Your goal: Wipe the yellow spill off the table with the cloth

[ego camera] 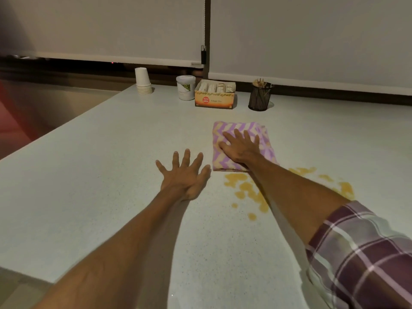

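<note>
A folded cloth (pixel 263 132) with purple and cream zigzags lies on the pale speckled table (pixel 111 152). My right hand (pixel 239 147) presses flat on top of it, fingers spread, not gripping it. A yellow spill (pixel 247 190) spreads in blotches just in front of the cloth's near edge, with more of it (pixel 345 188) right of my right forearm, which hides the middle part. My left hand (pixel 186 172) rests flat on the table left of the spill, fingers apart, holding nothing.
Along the far edge stand a stack of white paper cups (pixel 143 82), a white lidded tub (pixel 185 87), an open ginger tea box (pixel 215 94) and a black mesh holder with sticks (pixel 260 97). The table's left edge runs diagonally; window blinds hang behind.
</note>
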The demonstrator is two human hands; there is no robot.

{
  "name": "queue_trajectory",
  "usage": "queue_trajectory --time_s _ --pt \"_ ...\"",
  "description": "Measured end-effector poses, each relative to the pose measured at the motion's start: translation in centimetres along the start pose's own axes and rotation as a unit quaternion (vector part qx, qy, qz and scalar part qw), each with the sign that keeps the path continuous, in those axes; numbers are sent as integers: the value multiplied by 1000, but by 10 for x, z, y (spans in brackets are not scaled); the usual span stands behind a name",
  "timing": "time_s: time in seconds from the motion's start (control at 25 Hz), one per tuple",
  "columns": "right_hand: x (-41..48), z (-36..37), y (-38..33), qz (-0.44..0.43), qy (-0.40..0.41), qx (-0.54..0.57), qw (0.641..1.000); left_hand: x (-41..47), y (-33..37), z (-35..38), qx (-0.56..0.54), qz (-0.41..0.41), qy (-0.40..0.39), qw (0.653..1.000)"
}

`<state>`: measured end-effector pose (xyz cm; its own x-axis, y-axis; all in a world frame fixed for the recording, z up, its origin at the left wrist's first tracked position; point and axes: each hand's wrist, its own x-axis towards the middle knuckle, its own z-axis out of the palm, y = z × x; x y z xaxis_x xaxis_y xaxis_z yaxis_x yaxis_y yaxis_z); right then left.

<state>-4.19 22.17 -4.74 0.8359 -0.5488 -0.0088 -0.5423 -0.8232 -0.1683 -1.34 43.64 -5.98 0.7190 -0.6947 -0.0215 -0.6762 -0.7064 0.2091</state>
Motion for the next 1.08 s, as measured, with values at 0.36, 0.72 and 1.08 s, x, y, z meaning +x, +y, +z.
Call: queue_trajectory --time_s 0.36,0.72,1.08 --pt "-144 16 -25 -38 32 26 998 -14 -5 -6 -42 14 54 998" --pt "-155 16 -52 -21 32 35 999 -46 -28 -13 19 -3 11 1000" --pt "-253 14 -33 -28 25 59 998 -82 -24 -7 7 -16 21 1000"
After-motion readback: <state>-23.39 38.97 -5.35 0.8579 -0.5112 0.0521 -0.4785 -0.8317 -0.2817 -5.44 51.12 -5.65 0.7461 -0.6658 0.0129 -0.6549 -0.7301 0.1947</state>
